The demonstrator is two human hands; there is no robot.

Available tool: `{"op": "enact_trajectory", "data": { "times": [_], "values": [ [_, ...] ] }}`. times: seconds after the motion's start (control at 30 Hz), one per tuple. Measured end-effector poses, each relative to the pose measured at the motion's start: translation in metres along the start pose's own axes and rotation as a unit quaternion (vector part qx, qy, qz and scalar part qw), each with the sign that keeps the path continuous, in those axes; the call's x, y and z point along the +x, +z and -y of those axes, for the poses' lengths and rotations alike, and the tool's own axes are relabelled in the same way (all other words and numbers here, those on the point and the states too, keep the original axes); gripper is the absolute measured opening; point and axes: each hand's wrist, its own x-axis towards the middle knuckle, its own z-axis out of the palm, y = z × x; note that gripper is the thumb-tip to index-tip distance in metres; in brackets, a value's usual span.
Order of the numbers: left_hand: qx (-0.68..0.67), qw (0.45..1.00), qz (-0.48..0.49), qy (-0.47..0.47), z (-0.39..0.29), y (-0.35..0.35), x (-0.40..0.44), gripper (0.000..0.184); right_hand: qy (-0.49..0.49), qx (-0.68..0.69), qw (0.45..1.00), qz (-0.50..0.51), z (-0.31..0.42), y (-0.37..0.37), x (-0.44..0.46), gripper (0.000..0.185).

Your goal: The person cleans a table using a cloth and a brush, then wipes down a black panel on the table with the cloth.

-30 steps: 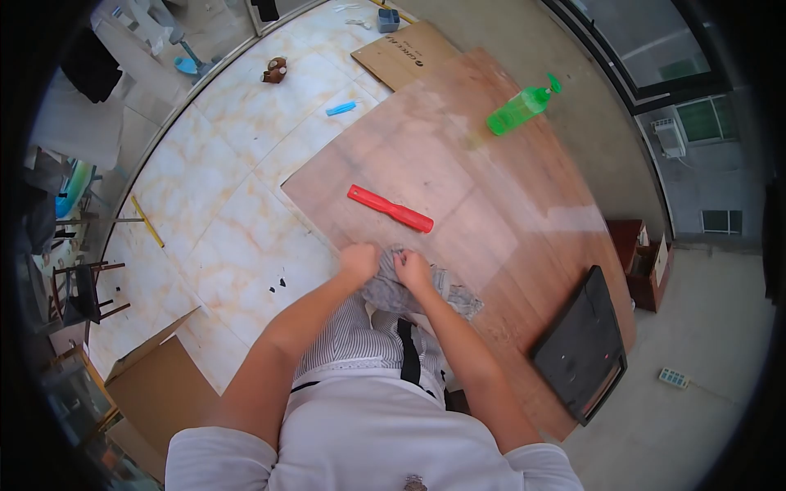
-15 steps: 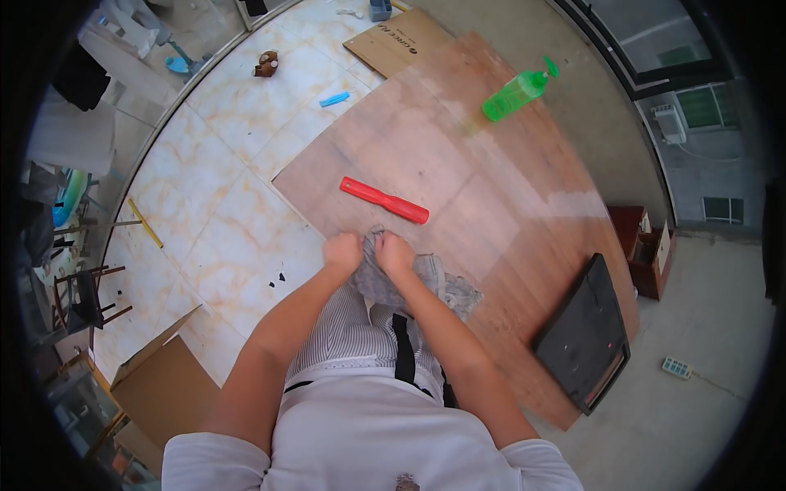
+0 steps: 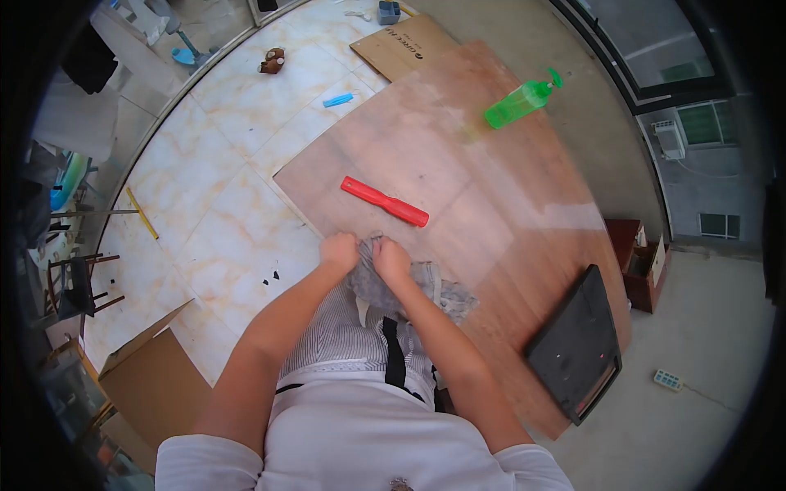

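Note:
A crumpled grey cloth [image 3: 377, 286] hangs from my two hands at the near edge of the wooden board [image 3: 508, 245]. My left hand [image 3: 340, 250] is closed, gripping the cloth's left end. Close beside it, my right hand [image 3: 390, 259] is closed on the cloth too, and the rest of the cloth spreads under my right wrist. Just beyond my hands a red tool handle [image 3: 385, 202] lies on the board. Farther back on the board is a green pump bottle [image 3: 519, 104].
A black tray-like panel [image 3: 575, 345] rests at the board's right edge. On the tiled floor are a blue item [image 3: 337, 100], a brown figurine [image 3: 272, 60] and a yellow stick [image 3: 142, 214]. Cardboard [image 3: 404, 47] lies at the back, and an open carton [image 3: 155, 385] stands near left.
Both hands, still gripping the cloth, have shifted slightly left over the last second. The camera view has moved a little as well.

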Motion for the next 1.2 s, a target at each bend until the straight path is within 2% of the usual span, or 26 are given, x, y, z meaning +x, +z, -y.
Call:
{"op": "enact_trajectory", "data": {
  "times": [0.07,0.17,0.27,0.37,0.57,0.67,0.77,0.87,0.97,1.07,1.2],
  "values": [
    [0.008,1.0,0.012,-0.003,0.003,-0.001,0.0,0.019,0.001,-0.001,1.0,0.008,0.003,0.001,-0.002,0.029],
    [0.009,0.996,-0.042,0.074,-0.015,0.037,-0.011,0.019,0.015,-0.018,1.0,0.018,-0.029,-0.011,-0.016,0.03],
    [0.023,0.992,0.033,0.123,-0.045,0.054,-0.017,0.02,0.044,-0.028,0.999,0.014,-0.062,-0.021,-0.039,0.031],
    [0.037,0.991,0.052,0.115,-0.048,0.053,-0.015,0.019,0.045,-0.034,0.998,0.007,-0.06,-0.026,-0.045,0.032],
    [0.005,0.999,-0.013,0.037,0.003,0.007,-0.008,0.019,0.016,-0.018,1.0,-0.011,-0.005,-0.005,-0.013,0.033],
    [0.031,0.998,-0.004,0.047,0.0,0.013,-0.012,0.019,0.016,-0.018,1.0,0.003,-0.002,-0.003,-0.012,0.032],
    [0.033,0.996,-0.02,0.082,-0.014,0.067,-0.006,0.025,0.042,-0.039,0.998,0.04,-0.031,-0.019,-0.028,0.031],
    [0.031,0.992,0.0,0.126,-0.038,0.077,-0.01,0.025,0.049,-0.041,0.997,0.049,-0.057,-0.028,-0.042,0.031],
    [0.025,0.992,-0.019,0.122,-0.034,0.068,-0.012,0.028,0.025,-0.036,0.998,0.043,-0.059,-0.025,-0.045,0.031],
    [-0.003,0.998,-0.021,0.054,-0.017,0.032,-0.012,0.025,0.004,-0.011,0.999,0.037,-0.032,-0.017,-0.022,0.031],
    [-0.004,0.999,-0.031,0.023,0.007,0.02,-0.014,0.03,0.003,-0.008,0.999,0.04,-0.003,-0.007,-0.008,0.032]
  ]
}}
